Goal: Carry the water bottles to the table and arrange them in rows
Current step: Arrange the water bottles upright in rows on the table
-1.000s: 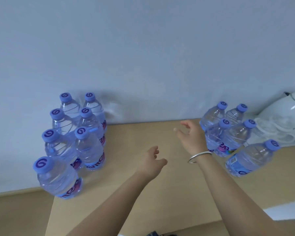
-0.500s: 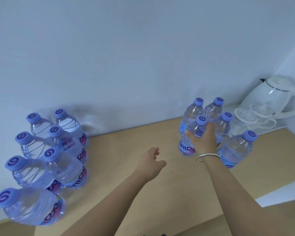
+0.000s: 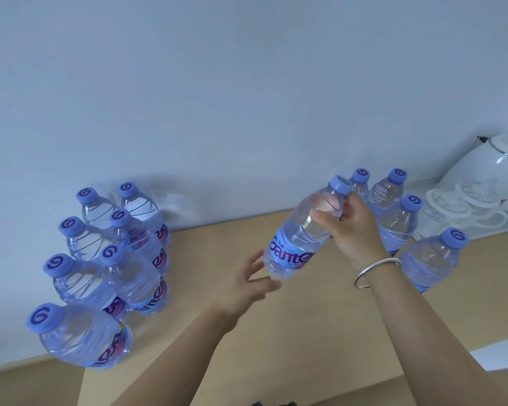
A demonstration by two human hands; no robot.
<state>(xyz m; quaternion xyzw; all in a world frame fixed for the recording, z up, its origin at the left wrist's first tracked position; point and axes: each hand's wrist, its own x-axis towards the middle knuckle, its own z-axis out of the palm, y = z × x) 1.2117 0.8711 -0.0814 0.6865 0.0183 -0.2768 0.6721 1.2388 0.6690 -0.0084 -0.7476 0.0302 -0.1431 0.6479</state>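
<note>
A plain wall (image 3: 247,83) painted a pale blue-grey fills the whole upper half of the frame, unmarked and evenly lit by soft, diffuse light, with faint shadows low on it at left of centre. Below it a light wooden table (image 3: 320,317) runs across the lower half, its back edge meeting the wall along a line that rises toward the right. At the far right of the frame a white electric kettle (image 3: 490,171) stands on the table against the wall, with what may be upturned glass cups (image 3: 449,212) just in front of it on a white tray (image 3: 505,227). A pale strip shows at lower right.
</note>
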